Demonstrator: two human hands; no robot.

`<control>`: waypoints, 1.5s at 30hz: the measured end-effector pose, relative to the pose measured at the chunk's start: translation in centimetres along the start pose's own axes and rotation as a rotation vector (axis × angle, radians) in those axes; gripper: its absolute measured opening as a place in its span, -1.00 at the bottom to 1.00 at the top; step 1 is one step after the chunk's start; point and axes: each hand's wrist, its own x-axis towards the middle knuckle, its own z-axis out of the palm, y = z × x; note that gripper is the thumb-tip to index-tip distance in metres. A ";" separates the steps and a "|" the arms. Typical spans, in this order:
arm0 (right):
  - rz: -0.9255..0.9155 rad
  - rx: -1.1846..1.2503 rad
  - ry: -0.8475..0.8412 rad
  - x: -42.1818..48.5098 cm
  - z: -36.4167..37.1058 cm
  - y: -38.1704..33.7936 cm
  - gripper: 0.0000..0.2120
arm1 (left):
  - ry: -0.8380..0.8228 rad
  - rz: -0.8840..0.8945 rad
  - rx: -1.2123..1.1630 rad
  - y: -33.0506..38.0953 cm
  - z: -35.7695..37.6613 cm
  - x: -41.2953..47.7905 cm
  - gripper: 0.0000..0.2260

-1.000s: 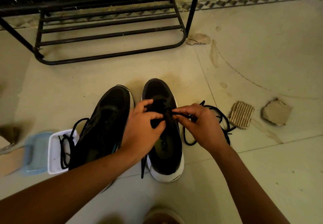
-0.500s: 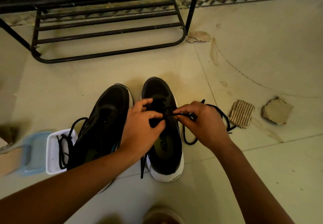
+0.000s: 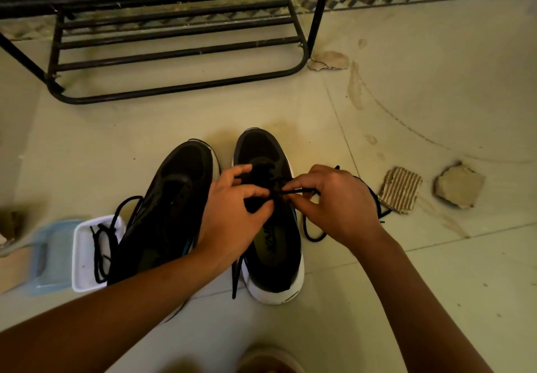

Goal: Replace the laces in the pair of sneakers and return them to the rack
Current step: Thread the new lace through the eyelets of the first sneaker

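Two black sneakers with white soles stand side by side on the floor, toes pointing away from me. My left hand (image 3: 232, 215) rests over the tongue of the right sneaker (image 3: 273, 244) and pinches it near the eyelets. My right hand (image 3: 337, 204) pinches a black lace (image 3: 308, 234) at the eyelets; the lace loops onto the floor to the right of that shoe. The left sneaker (image 3: 171, 204) leans against a white tray. The black metal shoe rack (image 3: 180, 52) stands at the back.
A white tray (image 3: 82, 256) with another black lace (image 3: 101, 244) lies left of the shoes, with a blue lid (image 3: 49, 259) beside it. A corrugated cardboard scrap (image 3: 402, 189) and a broken piece (image 3: 459, 186) lie to the right. A foot shows at the bottom edge.
Both hands stay at the right sneaker's eyelets; my right hand has shifted slightly, working the lace end. The shoes have not moved.
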 end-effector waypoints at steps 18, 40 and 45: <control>0.007 -0.061 -0.026 0.2 -0.3 -0.1 -0.87 | 0.002 0.014 -0.073 -0.5 0.0 0.2 -0.83; 0.043 -0.025 -0.226 2.4 -0.2 -0.3 -0.88 | 0.033 -0.004 -0.050 -0.1 0.5 0.4 -0.89; 0.026 0.064 -0.180 1.5 0.4 -0.4 -0.83 | 0.037 -0.005 -0.034 -0.1 0.5 0.4 -0.91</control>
